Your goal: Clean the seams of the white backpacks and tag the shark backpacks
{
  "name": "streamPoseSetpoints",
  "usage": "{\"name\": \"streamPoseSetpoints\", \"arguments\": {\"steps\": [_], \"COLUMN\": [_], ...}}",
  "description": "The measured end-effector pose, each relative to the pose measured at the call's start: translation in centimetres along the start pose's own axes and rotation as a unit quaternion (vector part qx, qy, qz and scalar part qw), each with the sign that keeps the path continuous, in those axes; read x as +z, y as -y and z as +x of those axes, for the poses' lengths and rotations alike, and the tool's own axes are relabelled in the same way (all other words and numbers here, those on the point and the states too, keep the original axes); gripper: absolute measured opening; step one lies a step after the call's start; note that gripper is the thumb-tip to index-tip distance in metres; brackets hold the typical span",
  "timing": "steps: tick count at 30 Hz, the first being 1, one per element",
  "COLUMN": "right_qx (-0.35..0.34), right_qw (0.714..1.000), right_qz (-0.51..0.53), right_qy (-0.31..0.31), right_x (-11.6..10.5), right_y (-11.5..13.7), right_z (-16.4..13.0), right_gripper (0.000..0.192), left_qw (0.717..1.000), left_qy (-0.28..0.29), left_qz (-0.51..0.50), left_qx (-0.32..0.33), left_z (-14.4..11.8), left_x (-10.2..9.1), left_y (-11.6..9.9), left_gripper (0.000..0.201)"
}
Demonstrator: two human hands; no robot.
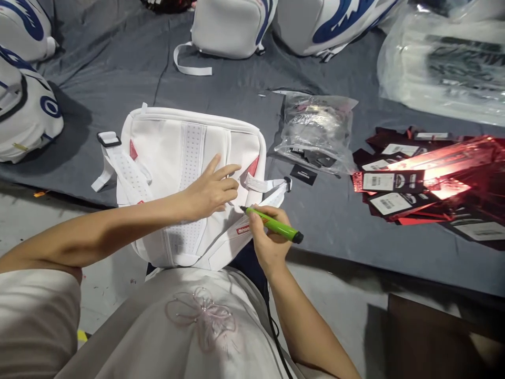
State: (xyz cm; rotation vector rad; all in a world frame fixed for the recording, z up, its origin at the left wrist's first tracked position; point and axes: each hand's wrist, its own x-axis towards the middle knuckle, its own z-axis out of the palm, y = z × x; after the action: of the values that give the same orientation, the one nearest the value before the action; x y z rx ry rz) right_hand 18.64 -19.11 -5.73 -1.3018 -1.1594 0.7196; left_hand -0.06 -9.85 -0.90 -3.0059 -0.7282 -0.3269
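Note:
A white backpack lies at the table's front edge with its strap side up, one strap out to each side. My left hand rests on its back panel, fingers spread. In my right hand is a green marker, its dark tip pointing left toward the panel near my left fingers. Whether the tip touches the fabric I cannot tell. A small red label shows on the right strap, just left of my right hand.
On the grey-covered table, a clear plastic bag of small items and a black tag lie right of the backpack. Farther right are red-and-black labelled tags and a plastic-wrapped bundle. More white backpacks stand behind and at left.

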Motion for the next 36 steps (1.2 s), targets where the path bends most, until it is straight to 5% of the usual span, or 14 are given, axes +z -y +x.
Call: {"name": "streamPoseSetpoints", "arguments": {"steps": [6, 12, 36], "right_qx": [-0.02, 0.004, 0.042], "right_qw": [0.997, 0.999, 0.998], "right_qz": [-0.037, -0.034, -0.044], "right_qy": [-0.064, -0.041, -0.025], "right_x": [0.8, 1.2, 1.7], "right_y": [0.3, 0.1, -0.1], "right_z": [-0.2, -0.4, -0.5], "right_gripper": [0.014, 0.017, 0.025], "left_qw": [0.998, 0.995, 0.998], "left_qy": [-0.041, -0.08, -0.056], "left_qz": [0.034, 0.048, 0.031], "left_qx": [0.022, 0.024, 0.002], "left_z": [-0.3, -0.5, -0.3], "left_x": [0.5, 1.4, 1.5], "left_y": [-0.6, -0.8, -0.8], "left_gripper": [0.005, 0.013, 0.017]}}
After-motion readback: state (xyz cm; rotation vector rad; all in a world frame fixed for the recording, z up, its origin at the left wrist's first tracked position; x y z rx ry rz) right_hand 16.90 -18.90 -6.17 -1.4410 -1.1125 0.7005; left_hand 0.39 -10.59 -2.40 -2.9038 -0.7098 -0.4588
